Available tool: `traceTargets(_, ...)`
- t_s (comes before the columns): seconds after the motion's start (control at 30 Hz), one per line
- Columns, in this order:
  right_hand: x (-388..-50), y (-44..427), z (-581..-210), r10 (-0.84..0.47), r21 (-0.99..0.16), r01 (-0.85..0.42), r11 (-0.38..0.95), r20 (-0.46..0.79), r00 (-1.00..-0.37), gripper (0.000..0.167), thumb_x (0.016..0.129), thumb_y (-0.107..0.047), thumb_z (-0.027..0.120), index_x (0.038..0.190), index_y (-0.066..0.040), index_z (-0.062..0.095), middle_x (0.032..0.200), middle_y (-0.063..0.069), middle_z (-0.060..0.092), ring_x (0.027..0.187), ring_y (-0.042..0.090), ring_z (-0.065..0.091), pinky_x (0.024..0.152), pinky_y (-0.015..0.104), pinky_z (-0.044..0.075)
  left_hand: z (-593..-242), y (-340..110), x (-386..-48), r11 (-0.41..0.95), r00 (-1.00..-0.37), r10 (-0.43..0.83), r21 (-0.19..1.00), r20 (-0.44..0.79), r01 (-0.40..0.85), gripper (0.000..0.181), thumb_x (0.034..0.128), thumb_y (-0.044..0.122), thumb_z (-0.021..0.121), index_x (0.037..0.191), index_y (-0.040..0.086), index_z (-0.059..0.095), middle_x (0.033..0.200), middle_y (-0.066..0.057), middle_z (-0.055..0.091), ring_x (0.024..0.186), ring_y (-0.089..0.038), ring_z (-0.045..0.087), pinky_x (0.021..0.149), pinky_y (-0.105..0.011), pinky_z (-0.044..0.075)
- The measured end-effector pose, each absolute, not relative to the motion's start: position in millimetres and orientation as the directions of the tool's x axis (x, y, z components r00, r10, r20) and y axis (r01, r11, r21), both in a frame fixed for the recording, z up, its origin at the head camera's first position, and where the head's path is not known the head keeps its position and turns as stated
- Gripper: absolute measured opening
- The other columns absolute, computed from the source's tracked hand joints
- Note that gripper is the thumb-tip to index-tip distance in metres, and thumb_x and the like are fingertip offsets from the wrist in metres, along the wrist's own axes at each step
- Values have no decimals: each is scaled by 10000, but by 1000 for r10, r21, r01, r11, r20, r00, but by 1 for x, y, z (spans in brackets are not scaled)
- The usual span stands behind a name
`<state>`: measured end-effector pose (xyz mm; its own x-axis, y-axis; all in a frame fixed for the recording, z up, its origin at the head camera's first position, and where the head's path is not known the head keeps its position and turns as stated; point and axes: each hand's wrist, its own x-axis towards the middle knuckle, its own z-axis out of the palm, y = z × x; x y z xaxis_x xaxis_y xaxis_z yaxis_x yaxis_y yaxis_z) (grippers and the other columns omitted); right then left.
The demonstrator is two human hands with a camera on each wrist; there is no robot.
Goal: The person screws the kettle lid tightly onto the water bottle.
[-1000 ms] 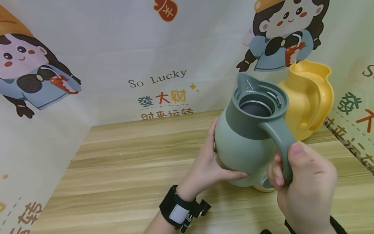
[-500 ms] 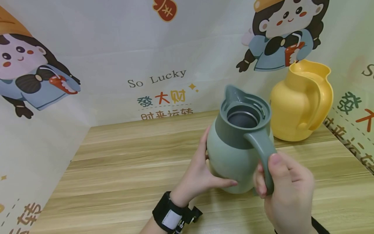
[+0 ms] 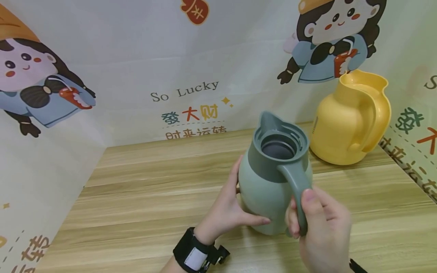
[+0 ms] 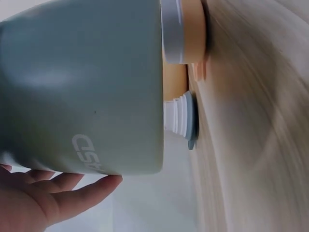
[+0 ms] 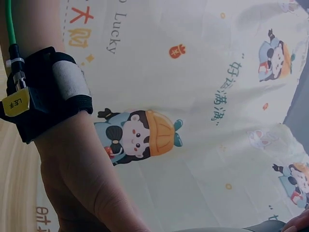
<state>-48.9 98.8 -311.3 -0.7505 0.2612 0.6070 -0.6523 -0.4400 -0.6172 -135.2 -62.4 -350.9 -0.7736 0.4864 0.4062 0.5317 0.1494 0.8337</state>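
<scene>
Tilted slightly, the green jug [image 3: 273,189] has an open top, with a spout at the back left. My left hand [image 3: 228,212] cradles its left side, thumb on the front and the other fingers mostly hidden behind it. On the jug's handle my right hand [image 3: 324,227] is curled, thumb on top. In the left wrist view a gap shows between the base of the jug [image 4: 87,87] and the table. Past the base lie a green stopper with white threads [image 4: 181,115] and an orange-yellow lid with a grey part [image 4: 193,31], both out of sight in the head view.
A yellow jug [image 3: 345,129] stands at the back right, its handle towards the right. Printed sheets [image 3: 136,76] rise behind and beside the wooden table [image 3: 136,197]. The right wrist view shows my left forearm with a black strap [image 5: 48,92].
Both hands have brought the green jug lower, leftward and nearer to me. It no longer overlaps the yellow jug. Its grip looks the same, and the yellow jug has not moved.
</scene>
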Motion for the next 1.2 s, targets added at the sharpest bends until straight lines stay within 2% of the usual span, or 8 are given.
traceTargets(0.33,-49,91,-318,232,-630,-645,-432,613,-755,344,968,146,257,770,76,529,493,77,419,419,170,375,342,288,249,-359,-69,-138,151,-762,521,837,385,526,1326,524,138,950,1518,346,97,1477,52,328,1258,-191,412,888,-431,446)
traceTargets(0.57,-41,85,-306,224,-774,-551,-311,504,-834,315,1009,-7,370,726,11,505,476,80,417,418,182,373,352,307,283,-362,-74,-139,170,-767,536,845,353,507,1345,520,133,951,1516,354,74,1489,44,309,1276,-187,399,929,-447,430)
traceTargets(0.87,-44,80,-319,214,-729,-587,-352,547,-809,308,992,66,315,753,39,508,498,92,430,431,182,385,348,300,276,-370,-81,-143,167,-751,562,841,348,515,1322,533,136,948,1519,333,90,1502,45,296,1259,-200,423,921,-435,443)
traceTargets(1.2,-41,75,-319,194,-744,-575,-339,543,-817,307,1011,13,317,754,29,483,494,90,418,414,186,366,333,304,281,-373,-86,-146,160,-730,590,836,345,525,1317,536,136,945,1519,321,88,1517,43,253,1263,-213,419,932,-443,435)
